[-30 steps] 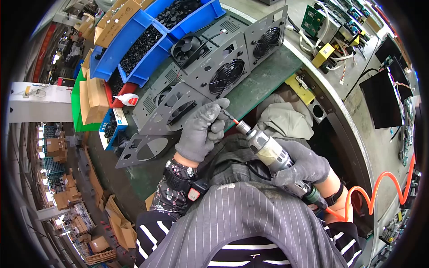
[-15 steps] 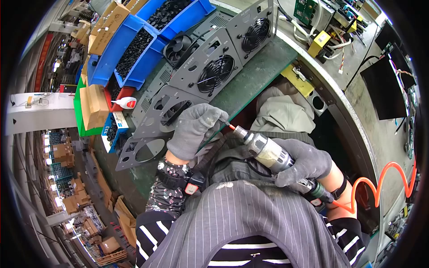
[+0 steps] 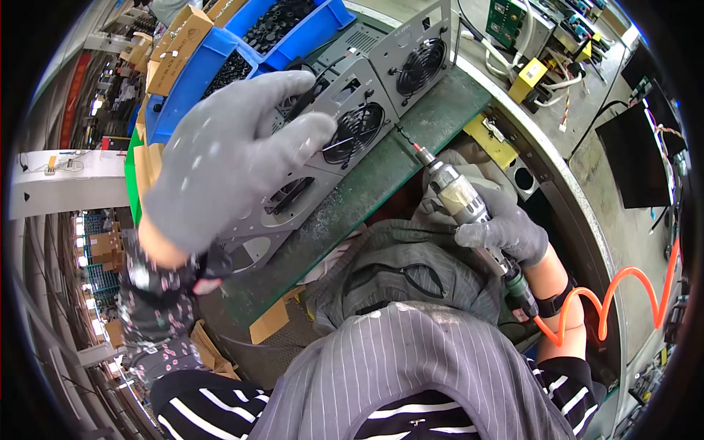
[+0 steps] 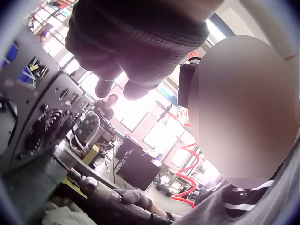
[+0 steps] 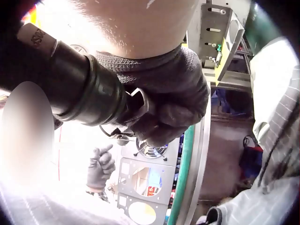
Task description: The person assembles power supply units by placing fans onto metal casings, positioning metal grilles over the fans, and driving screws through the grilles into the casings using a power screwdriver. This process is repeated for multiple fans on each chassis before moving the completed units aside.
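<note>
My gloved left hand (image 3: pixel 220 158) is raised over the row of grey metal panels (image 3: pixel 389 59), thumb and a finger extended, holding nothing visible. It also shows as a dark shape (image 4: pixel 126 42) in the left wrist view and small (image 5: pixel 100 171) in the right wrist view. My gloved right hand (image 3: pixel 510 231) grips a powered screwdriver (image 3: pixel 458 194), whose thin bit points up-left above the green bench edge, with a small dark piece at its tip. Black fans (image 3: pixel 355 133) with wire guards sit in two panels. The right wrist view shows the right hand (image 5: pixel 164 93) around the tool (image 5: pixel 89 84).
Blue bins (image 3: pixel 319 29) of black parts and a cardboard box (image 3: pixel 180 51) stand behind the panels. An orange coiled hose (image 3: pixel 634 271) runs from the tool to the right. Circuit boards, cables and dark screens (image 3: pixel 634 158) lie on the right-hand bench.
My left hand has left the screwdriver's tip and moved up and left over the panels, its fingers spreading. The screwdriver has shifted up and right, its bit pointing more steeply upward.
</note>
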`<state>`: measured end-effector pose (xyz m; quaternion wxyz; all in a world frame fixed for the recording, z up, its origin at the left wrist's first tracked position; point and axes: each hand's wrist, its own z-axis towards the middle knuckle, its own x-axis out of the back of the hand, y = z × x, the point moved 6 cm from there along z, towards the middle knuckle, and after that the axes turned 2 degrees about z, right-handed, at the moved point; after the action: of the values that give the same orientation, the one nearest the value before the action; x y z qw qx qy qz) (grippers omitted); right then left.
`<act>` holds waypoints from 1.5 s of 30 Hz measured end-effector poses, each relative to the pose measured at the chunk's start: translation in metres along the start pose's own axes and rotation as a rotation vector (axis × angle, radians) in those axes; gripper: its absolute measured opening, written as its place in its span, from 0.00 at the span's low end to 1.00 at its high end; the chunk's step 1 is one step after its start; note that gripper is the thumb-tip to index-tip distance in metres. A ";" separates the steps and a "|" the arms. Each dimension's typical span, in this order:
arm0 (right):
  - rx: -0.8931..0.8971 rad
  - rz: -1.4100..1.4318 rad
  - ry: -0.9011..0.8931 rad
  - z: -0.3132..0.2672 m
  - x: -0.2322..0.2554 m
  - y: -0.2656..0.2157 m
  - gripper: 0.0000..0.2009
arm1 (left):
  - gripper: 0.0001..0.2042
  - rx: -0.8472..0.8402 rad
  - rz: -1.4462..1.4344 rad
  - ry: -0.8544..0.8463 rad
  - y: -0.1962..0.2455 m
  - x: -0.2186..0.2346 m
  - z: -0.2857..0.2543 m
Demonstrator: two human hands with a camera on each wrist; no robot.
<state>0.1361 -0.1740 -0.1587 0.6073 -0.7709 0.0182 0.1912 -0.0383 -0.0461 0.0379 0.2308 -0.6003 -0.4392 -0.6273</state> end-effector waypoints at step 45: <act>-0.237 -0.200 0.045 -0.016 -0.042 0.031 0.28 | 0.16 0.376 -2.168 -0.403 -0.063 -0.206 -0.069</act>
<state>0.0936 -0.2058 -0.1715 0.5277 -0.8391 -0.0677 0.1134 -0.0924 -0.1196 -0.1687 -0.4265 0.0539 -0.8474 -0.3117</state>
